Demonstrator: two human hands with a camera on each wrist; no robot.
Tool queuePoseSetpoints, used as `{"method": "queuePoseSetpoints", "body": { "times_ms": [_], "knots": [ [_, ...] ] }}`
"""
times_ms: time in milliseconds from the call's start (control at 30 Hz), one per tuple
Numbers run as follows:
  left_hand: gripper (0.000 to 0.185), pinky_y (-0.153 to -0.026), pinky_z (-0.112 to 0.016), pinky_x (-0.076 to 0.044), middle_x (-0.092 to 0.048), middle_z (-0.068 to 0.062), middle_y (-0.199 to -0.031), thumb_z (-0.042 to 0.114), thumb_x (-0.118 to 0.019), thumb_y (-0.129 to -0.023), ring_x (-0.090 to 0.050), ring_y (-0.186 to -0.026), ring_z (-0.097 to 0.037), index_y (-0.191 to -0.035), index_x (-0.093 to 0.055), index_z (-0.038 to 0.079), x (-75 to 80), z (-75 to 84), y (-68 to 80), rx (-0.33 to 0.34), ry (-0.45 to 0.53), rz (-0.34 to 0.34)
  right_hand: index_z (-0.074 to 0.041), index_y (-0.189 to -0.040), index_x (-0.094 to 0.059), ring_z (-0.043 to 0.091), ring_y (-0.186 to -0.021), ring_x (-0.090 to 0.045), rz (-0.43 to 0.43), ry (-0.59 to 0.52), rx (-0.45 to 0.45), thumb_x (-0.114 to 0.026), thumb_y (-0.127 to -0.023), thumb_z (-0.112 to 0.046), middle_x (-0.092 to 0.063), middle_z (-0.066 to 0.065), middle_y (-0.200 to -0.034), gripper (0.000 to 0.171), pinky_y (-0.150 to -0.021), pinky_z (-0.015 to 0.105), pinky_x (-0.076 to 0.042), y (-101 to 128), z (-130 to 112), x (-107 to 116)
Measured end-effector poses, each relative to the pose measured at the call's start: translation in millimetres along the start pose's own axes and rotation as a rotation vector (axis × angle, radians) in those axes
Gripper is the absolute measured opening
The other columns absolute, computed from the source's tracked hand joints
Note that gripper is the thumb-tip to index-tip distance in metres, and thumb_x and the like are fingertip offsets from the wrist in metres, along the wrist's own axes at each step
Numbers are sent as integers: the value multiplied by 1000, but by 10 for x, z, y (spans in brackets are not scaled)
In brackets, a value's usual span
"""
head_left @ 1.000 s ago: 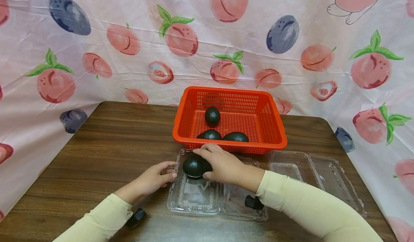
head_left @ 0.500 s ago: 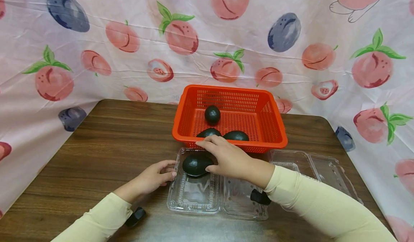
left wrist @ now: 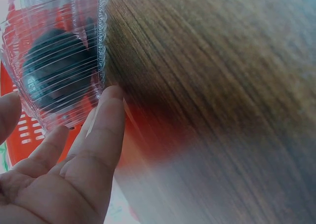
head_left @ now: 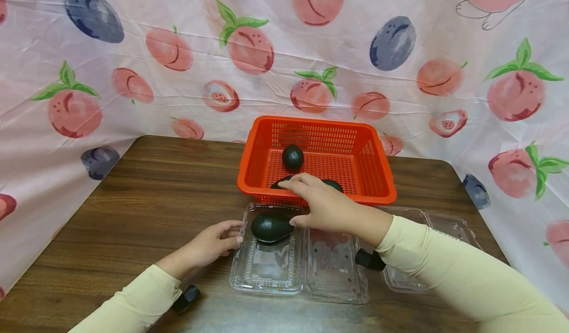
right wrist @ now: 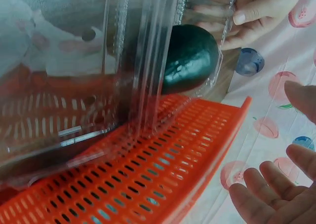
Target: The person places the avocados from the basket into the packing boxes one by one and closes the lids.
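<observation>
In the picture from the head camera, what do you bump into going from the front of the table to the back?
Clear open box → dark avocado lying in it → right hand → orange basket → round avocado at the back of the basket → fruit-print cloth.

The scene is viewed from above and in front by the head camera, angled down over the basket (head_left: 316, 162). The tray (left wrist: 64, 66) before the basket is seen very close from its left by the left wrist camera, low over the tabletop (left wrist: 222, 86). Tray and basket wall are likewise shared by the close right wrist view.
</observation>
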State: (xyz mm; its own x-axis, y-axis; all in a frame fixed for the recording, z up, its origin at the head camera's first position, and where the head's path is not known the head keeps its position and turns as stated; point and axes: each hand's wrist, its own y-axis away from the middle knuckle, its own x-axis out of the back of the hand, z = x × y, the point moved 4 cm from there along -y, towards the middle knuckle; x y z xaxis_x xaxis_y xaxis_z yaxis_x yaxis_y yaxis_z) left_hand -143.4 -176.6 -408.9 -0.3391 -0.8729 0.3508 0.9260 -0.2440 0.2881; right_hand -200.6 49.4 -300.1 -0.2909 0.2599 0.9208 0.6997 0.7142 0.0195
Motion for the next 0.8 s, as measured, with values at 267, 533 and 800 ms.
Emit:
{"method": "queuePoseSetpoints", "body": {
  "times_ms": [267,533,800],
  "knots": [
    [48,-83,-44,-53,-59,-28,-124,10,-60,-94,-62,-105,-29,-136,-45,-7,1,6,11,15,9,5,-18,-144,-44,23,-121,-46,-45,-37,2,-79,-80,-25,-45,6,-135,73,-99,41,-44,-73,20,145],
    [49,-83,-44,-53,-58,-27,-125,13,-60,-95,-61,-106,-28,-138,-44,-6,12,9,7,16,3,-6,-17,-143,-46,25,-125,-42,-74,-41,4,-78,-81,-26,-45,8,-138,70,-101,43,-43,-169,80,255],
    [48,-84,-44,-53,-58,-28,-124,10,-61,-94,-60,-110,-32,-136,-46,-7,0,-7,5,7,21,-4,-18,-145,-44,25,-126,-43,-71,-44,-22,-77,-81,-27,-43,9,-140,72,-103,43,-40,-248,201,347]
  ]
}}
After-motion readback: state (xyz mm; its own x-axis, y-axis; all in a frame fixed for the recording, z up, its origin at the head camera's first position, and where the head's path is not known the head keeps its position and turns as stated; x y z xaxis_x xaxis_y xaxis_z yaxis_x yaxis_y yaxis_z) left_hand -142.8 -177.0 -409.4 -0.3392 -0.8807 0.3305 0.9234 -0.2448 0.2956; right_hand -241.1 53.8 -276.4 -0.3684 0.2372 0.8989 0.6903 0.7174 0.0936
